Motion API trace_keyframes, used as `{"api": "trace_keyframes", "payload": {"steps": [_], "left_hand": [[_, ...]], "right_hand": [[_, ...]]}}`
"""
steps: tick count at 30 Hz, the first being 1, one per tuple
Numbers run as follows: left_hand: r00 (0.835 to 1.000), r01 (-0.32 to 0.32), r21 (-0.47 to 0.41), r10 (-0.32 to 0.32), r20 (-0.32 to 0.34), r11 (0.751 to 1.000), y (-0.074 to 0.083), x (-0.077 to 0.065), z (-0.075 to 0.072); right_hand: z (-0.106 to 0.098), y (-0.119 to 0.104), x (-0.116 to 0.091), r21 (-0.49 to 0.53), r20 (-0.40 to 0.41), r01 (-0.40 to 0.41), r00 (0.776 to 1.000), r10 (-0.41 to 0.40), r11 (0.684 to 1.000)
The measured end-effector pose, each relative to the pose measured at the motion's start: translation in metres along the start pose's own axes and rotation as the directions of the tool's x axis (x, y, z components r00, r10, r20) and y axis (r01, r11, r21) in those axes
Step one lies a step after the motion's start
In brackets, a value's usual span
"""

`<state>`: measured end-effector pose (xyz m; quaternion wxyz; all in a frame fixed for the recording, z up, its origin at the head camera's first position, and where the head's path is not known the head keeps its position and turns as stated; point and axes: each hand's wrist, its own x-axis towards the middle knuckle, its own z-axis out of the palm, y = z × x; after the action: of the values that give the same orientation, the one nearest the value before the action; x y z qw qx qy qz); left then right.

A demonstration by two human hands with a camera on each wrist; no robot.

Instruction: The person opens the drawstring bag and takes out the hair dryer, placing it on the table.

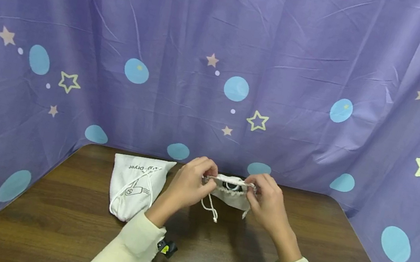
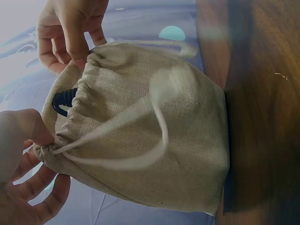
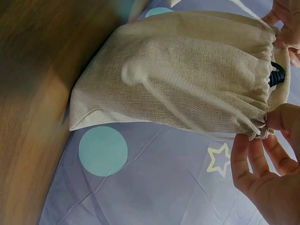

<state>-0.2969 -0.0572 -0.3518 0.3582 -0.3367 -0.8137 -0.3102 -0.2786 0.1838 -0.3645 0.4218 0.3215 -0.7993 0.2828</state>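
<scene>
Drawstring bag [image 3: 173, 75], mouth [image 3: 280, 91] upward, base [image 3: 86, 96] down, long axis near vertical

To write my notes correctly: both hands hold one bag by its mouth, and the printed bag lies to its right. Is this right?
Not the side: the head view shows the printed bag lying left of the held bag.

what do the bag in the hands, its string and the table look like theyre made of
Held bag: probably linen or cotton, matte, with a visible coarse weave.
String: likely white cotton cord, though it blurs in the wrist views.
Table: wood or wood-look laminate, brown, with grain streaks and a slight sheen.
</scene>
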Motion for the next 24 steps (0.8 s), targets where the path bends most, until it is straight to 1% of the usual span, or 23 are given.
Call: {"api": "trace_keyframes", "payload": {"steps": [5, 8, 12, 19, 24], "left_hand": [[1.000, 0.021, 0.009, -0.021, -0.002, 1.000, -0.0017, -0.0003, -0.0017], [1.000, 0.024, 0.010, -0.024, 0.005, 1.000, -0.0015, -0.0001, -0.0026], [1.000, 0.012, 0.021, -0.012, 0.012, 1.000, -0.0023, 0.0003, -0.0040], [1.000, -0.008, 0.000, 0.008, -0.024, 1.000, -0.0058, 0.0010, -0.0081], [1.000, -0.015, 0.006, 0.015, -0.002, 1.000, -0.0060, 0.0017, -0.0094]], "right_hand": [[-0.0015, 0.0007, 0.0001, -0.004, 0.016, -0.009, 1.000, 0.009, 1.000], [-0.0022, 0.0013, -0.0001, -0.006, 0.025, -0.012, 1.000, 0.012, 1.000], [-0.0026, 0.0020, 0.0002, -0.011, 0.030, -0.012, 0.999, 0.012, 1.000], [-0.0082, 0.0058, -0.0002, -0.020, 0.026, -0.037, 0.999, 0.038, 0.999], [-0.0102, 0.0069, -0.0002, -0.023, 0.037, -0.045, 0.998, 0.046, 0.999]]}}
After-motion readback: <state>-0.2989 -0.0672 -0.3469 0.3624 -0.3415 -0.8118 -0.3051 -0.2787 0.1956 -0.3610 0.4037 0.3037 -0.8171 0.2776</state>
